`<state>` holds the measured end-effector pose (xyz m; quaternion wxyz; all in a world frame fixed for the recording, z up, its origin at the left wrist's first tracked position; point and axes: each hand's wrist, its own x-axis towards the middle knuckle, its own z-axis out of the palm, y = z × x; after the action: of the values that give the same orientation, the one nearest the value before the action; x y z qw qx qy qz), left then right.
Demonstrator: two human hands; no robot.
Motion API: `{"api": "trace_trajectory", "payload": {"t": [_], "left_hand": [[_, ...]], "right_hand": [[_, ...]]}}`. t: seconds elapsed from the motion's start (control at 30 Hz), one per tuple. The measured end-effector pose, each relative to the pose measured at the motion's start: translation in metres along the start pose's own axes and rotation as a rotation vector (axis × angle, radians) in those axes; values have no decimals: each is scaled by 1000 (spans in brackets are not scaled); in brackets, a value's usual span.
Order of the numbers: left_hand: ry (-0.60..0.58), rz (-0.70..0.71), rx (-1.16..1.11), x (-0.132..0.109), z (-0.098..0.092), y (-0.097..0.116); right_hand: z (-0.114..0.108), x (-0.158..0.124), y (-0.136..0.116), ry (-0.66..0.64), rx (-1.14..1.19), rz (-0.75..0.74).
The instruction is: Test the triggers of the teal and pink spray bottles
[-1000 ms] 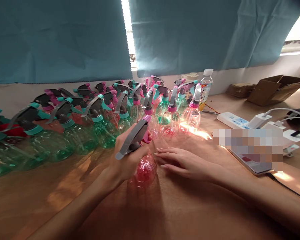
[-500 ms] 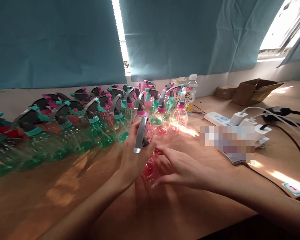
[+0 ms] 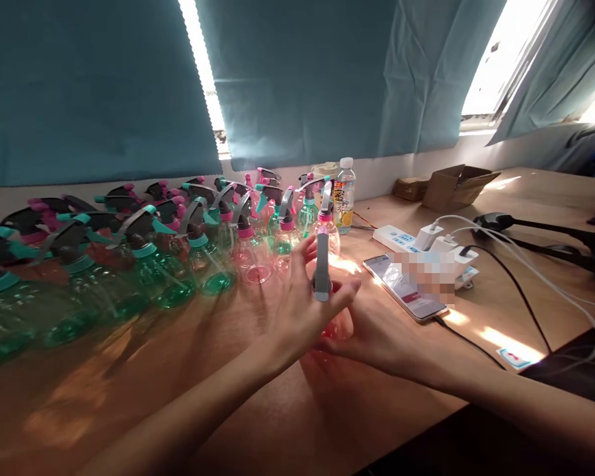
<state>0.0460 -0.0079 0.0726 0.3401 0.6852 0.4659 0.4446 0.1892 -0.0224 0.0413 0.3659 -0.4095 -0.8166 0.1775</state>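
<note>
Just in front of me is a spray bottle with a clear pink body point(image 3: 338, 324) and a grey trigger point(image 3: 321, 264) that points toward me. My left hand point(image 3: 302, 297) is closed around its spray head, thumb across the front of the neck. Lower down, my right hand point(image 3: 374, 330) grips the pink body from the right, and its far fingers are hidden behind the bottle. To the left stand several green-tinted spray bottles point(image 3: 166, 281) with teal collars. A pink spray bottle point(image 3: 255, 261) stands upright just beyond my left hand.
Right of my hands lies a phone point(image 3: 401, 291) beside a white power strip point(image 3: 396, 237) with chargers and cables. Behind are a drink bottle point(image 3: 345, 198) and an open cardboard box point(image 3: 456, 188). A black object with long arms point(image 3: 550, 235) lies at far right.
My right hand has gone from loosely spread beside the pink bottle to wrapped around its body. My left hand stays on the spray head. The view has swung right.
</note>
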Motion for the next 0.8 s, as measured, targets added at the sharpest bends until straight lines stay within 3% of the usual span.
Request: {"api": "trace_trajectory", "payload": {"t": [0.1, 0.2, 0.27, 0.33, 0.43, 0.6, 0.8], "left_hand": [[-56, 36, 48, -1, 4, -9], [-141, 39, 153, -3, 3, -30], [-219, 75, 231, -2, 3, -48], [-292, 107, 299, 1, 4, -63], [-298, 146, 352, 9, 12, -80], [-304, 202, 352, 19, 28, -90], [-321, 232, 350, 26, 32, -93]], "right_hand": [[-16, 0, 29, 11, -3, 120], [-42, 8, 63, 79, -55, 99], [-63, 18, 84, 87, -112, 115], [-81, 31, 101, 92, -124, 243], [-98, 53, 117, 49, -107, 316], [-99, 82, 136, 24, -102, 342], [-87, 95, 148, -3, -98, 309]]}}
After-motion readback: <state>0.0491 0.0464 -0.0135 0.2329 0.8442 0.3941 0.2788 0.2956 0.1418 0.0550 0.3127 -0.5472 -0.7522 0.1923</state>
